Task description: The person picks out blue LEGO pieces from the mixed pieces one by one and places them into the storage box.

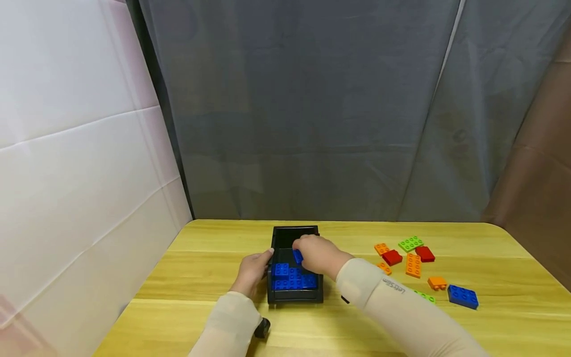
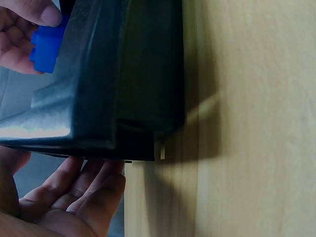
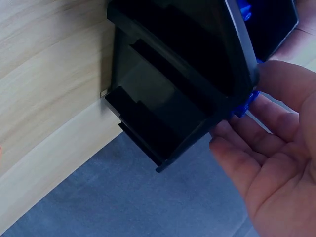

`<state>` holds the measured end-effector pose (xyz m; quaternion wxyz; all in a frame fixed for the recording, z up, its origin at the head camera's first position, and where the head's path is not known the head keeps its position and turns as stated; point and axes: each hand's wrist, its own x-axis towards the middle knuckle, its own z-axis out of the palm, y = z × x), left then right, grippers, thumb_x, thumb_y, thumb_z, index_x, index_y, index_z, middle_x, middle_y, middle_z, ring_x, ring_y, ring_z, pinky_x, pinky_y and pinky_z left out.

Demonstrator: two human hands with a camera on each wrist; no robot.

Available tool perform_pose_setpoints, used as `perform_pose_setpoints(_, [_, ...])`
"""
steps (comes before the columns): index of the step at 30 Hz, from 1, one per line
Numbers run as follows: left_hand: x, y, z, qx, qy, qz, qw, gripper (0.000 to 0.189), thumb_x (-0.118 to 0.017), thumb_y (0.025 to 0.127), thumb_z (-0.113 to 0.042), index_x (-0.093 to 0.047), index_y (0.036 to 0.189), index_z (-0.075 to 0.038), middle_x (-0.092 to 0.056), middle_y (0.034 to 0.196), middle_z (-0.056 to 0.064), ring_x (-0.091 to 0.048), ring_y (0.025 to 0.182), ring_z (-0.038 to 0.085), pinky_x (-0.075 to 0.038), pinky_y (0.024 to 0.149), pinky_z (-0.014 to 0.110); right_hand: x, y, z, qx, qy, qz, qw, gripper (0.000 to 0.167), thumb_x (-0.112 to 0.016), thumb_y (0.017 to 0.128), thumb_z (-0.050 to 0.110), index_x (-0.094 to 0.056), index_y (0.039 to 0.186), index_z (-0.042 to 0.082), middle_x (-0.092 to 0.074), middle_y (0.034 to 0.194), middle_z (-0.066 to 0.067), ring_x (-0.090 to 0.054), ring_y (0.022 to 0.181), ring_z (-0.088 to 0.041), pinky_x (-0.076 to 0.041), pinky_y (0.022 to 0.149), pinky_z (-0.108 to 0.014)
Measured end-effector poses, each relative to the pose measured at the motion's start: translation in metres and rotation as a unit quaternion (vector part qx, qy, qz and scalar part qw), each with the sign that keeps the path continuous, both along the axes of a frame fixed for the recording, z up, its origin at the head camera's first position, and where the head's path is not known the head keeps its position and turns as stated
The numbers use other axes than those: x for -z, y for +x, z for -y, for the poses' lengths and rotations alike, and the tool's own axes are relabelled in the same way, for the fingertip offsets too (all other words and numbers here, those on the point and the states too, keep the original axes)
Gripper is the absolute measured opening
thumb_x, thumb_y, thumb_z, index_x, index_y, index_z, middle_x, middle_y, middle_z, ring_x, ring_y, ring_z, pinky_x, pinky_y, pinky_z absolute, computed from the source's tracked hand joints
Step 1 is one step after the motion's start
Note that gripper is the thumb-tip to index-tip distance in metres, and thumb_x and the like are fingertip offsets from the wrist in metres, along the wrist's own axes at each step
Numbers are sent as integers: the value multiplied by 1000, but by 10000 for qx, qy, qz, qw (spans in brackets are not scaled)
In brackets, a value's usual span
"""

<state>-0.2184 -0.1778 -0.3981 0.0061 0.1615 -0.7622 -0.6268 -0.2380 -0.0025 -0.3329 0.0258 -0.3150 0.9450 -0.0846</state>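
Note:
A black plastic storage bin [image 1: 295, 297] stands on the table before me, holding several blue building bricks [image 1: 294, 280] in its near part. My left hand [image 1: 253, 271] grips the left wall of the bin, thumb up at the rim and fingers along the outside. Between thumb and fingers, my right hand [image 1: 318, 253] pinches a blue brick [image 1: 297, 256] over the inside of the bin. The left wrist view shows this brick [image 2: 47, 47] with its studs facing the fingers. In the right wrist view the bin wall [image 3: 182, 64] hides most of the brick.
To the right lie loose bricks: orange [image 1: 413, 266], red [image 1: 392, 257], lime green [image 1: 411, 243] and one blue [image 1: 463, 296]. My right sleeve [image 1: 397, 302] partly covers another green brick [image 1: 425, 296]. A grey curtain [image 1: 294, 124] hangs behind the table, a white one [image 1: 80, 148] at left.

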Motion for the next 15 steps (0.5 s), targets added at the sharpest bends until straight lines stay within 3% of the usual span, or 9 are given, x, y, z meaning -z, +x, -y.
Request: perform_pose_setpoints(15, [-1,0,-1,-47,-16,-8,10000,46,-52,99,-33,-65,113,9,-63,118,23,-57,109,36,-44,101,51,3,-5,4,37,470,-160,9988,25,-66,89,4,-68,114,6,-67,109,-9,-64,101,-23,-53,91,-35])
